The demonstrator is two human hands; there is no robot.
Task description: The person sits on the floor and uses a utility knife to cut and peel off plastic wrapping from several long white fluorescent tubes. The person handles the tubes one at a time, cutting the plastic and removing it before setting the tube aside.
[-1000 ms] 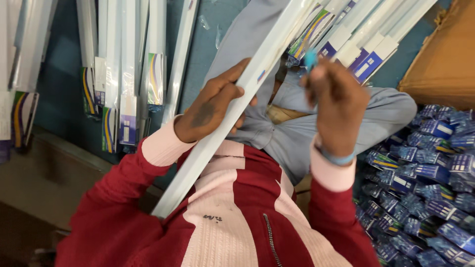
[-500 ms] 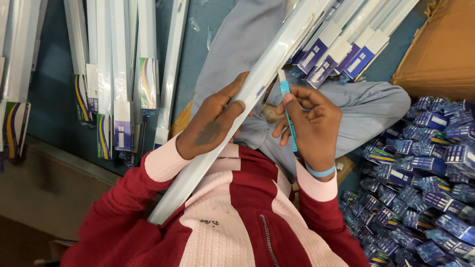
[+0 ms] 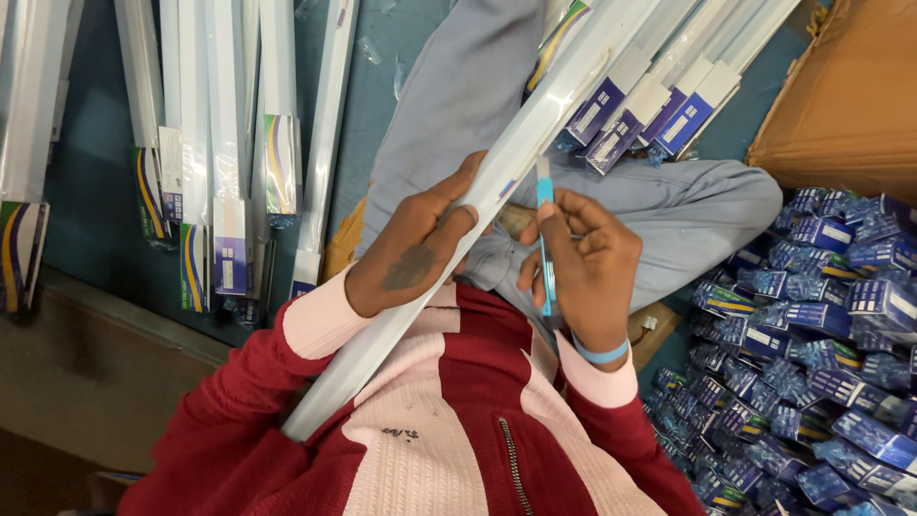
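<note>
A long white tube light in clear plastic wrap slants from my chest up toward the top right. My left hand grips it around the middle, fingers curled over its upper side. My right hand holds a slim blue utility knife upright, its blade tip touching the tube just right of my left fingers. A blue band circles my right wrist. Both arms wear red and pink striped sleeves, and my grey-trousered legs lie crossed beneath the tube.
Several wrapped tube lights lie on the blue floor at left. More tubes with blue and white end caps fan out at top right. A heap of small blue packets fills the right side below a brown cardboard box.
My right hand has come down from the upper part of the tube toward my left hand, and the blue knife now stands against the tube. My left hand keeps its grip.
</note>
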